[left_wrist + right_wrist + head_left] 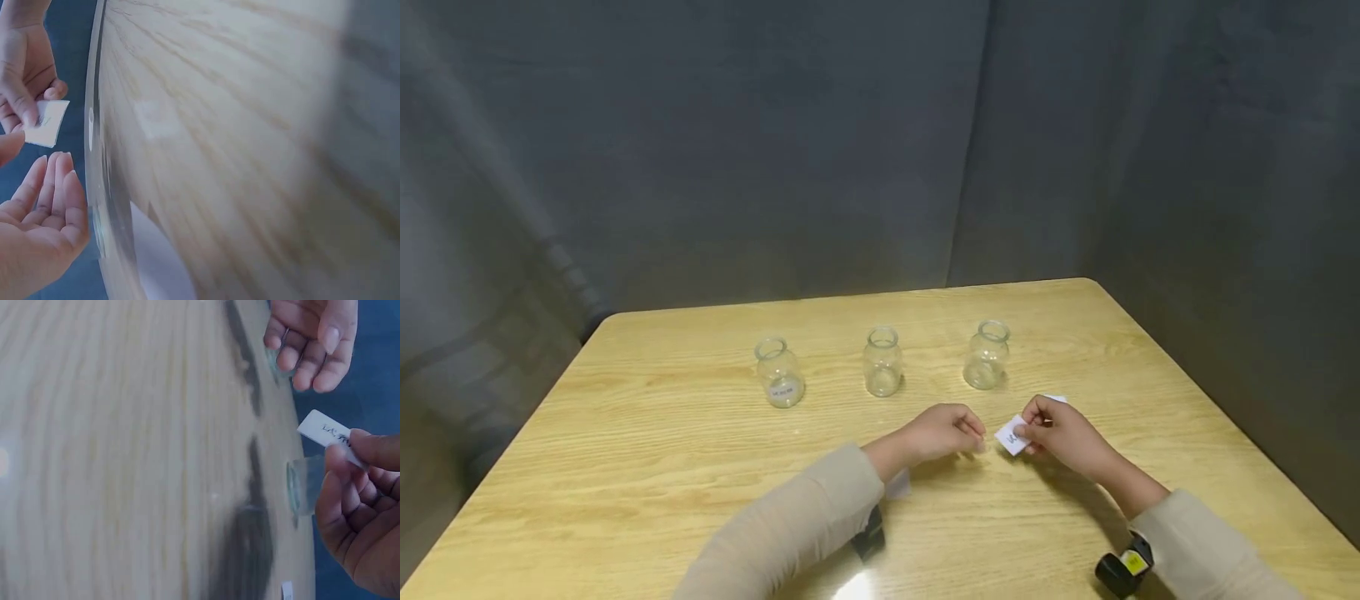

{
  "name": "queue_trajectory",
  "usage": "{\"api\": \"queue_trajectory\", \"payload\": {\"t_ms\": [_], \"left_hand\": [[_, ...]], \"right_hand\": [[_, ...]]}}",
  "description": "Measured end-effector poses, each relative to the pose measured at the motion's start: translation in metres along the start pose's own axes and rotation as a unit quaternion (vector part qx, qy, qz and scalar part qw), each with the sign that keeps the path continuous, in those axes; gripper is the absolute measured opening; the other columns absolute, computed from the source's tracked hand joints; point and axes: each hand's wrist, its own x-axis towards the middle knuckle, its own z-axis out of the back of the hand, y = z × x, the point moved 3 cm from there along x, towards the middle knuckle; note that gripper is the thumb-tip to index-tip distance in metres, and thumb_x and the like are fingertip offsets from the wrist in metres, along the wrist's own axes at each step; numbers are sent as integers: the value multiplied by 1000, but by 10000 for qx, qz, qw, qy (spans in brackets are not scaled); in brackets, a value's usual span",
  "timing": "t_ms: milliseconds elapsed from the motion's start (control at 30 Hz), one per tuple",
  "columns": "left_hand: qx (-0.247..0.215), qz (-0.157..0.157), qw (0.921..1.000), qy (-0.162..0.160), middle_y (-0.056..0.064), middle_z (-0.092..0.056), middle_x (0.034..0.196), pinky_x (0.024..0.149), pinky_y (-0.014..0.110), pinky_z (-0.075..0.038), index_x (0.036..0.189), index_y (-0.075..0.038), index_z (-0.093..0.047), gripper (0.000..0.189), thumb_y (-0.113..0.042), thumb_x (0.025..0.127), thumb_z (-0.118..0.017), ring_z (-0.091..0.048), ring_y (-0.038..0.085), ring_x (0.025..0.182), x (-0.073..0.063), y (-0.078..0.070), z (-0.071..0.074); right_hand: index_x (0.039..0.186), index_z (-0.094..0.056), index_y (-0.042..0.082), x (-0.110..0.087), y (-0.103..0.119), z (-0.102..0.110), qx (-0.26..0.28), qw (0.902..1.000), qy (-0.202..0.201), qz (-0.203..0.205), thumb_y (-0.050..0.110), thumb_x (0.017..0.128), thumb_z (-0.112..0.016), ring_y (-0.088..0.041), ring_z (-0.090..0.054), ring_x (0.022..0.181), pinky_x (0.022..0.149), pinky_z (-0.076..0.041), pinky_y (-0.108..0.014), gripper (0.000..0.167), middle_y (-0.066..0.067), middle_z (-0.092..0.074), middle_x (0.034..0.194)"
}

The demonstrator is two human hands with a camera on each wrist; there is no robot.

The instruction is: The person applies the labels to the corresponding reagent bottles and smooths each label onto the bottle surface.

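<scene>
My right hand (1071,437) pinches a small white paper label (1012,435) between thumb and fingers. Dark handwriting shows on the label (326,428) in the right wrist view. Just left of it is my left hand (942,432), holding nothing, its fingers loosely bent and apart from the paper; the left wrist view shows those fingers (57,194) relaxed. Beyond the hands stand three clear glass jars in a row: a left jar (780,372), a middle jar (882,362) and a right jar (987,356). A printed or written label (783,391) is on the left jar.
Another white paper piece (1056,398) lies behind my right hand, partly hidden. A pale paper (898,485) lies beside my left forearm. The wooden table (647,417) has dark curtains (775,150) behind it. A black wrist device (1123,567) sits under the right sleeve.
</scene>
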Motion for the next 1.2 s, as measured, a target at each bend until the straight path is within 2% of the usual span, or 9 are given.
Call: {"api": "queue_trajectory", "payload": {"t_ms": [200,300,467,667,833,1000,1200], "left_hand": [[-469,-85,9973,-556,0,-55,80,63,23,-46,94,-3,-56,17,-6,78,-60,-53,12,72,3,0,6],[-643,-144,9946,-800,2,-56,80,63,22,-46,94,-1,-57,17,-4,78,-60,-54,14,72,5,0,8],[-777,-214,9914,-1032,2,-56,79,65,25,-46,93,-1,-57,16,-4,78,-60,-54,18,74,6,-2,10],[-822,-131,9898,-1156,1,-54,76,64,27,-46,91,-3,-58,12,-5,79,-59,-53,17,72,5,-4,12],[-1066,-247,9860,-1258,2,-52,73,66,30,-48,89,0,-58,10,-1,79,-57,-50,11,66,3,-7,15],[-1360,-305,9835,-1150,4,-53,74,70,31,-49,91,2,-56,11,1,80,-56,-51,10,68,2,-10,16],[-1502,-367,9821,-1073,6,-56,78,66,24,-49,93,3,-56,13,-2,81,-56,-55,12,69,2,-14,18]], "right_hand": [[86,-43,-10,10,9,-5,702,9975,62,33,0,83,-53,-14,-51,60,52,-47,-25,15,-9,-49,72],[87,-43,-12,13,10,-8,865,9960,208,88,-2,82,-53,-16,-53,62,54,-48,-26,15,-9,-49,73],[89,-45,-12,15,13,-11,971,9946,305,179,-5,81,-53,-15,-52,66,58,-49,-27,14,-9,-49,74],[89,-46,-12,17,19,-13,895,9952,224,338,-2,81,-55,-13,-51,66,59,-48,-28,16,-9,-49,74],[92,-46,-10,19,20,-17,920,9949,166,378,-1,81,-55,-16,-52,67,59,-48,-31,17,-9,-50,75],[99,-45,-10,19,22,-18,1011,9930,-54,614,-2,80,-56,-13,-50,65,60,-48,-30,23,-10,-48,76],[95,-50,-5,16,29,-13,663,9926,-221,988,0,81,-55,-13,-48,62,57,-46,-28,15,-8,-48,74]]}}
